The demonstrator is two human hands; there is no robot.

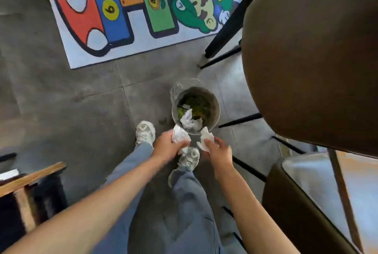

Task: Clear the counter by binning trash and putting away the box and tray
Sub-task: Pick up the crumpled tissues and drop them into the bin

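On the grey tiled floor, just ahead of the person's shoes, stands a small round bin (212, 108) with green scraps and crumpled white paper inside. Near its front rim, the left hand (166, 147) curls its fingers round a crumpled white tissue (179, 136); the right hand (219, 151) pinches another white wad (206, 138).
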